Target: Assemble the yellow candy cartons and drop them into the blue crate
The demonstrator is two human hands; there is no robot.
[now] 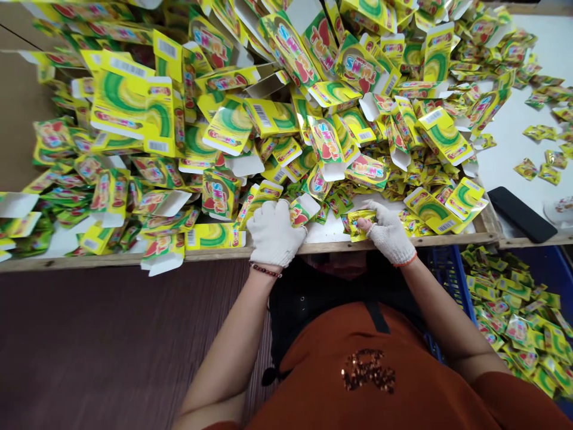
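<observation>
My left hand (276,236), in a white knit glove, is curled at the table's front edge. Its fingers close round a small printed carton (305,210), whose open end with a white flap points right. Most of that carton is hidden behind the glove. To the right, my right hand (390,234) wears a similar glove with a bare thumb tip. Between thumb and fingers it pinches yellow candy packets (359,224); how many is unclear. Green candy packets (339,203) lie on the white tabletop between the two hands.
A big heap of yellow-green cartons (264,119) covers the table beyond my hands. Loose yellow packets (541,132) lie at the right. A black phone (521,214) rests near the wooden edge (452,240). Below right, a blue crate (465,286) holds many filled cartons.
</observation>
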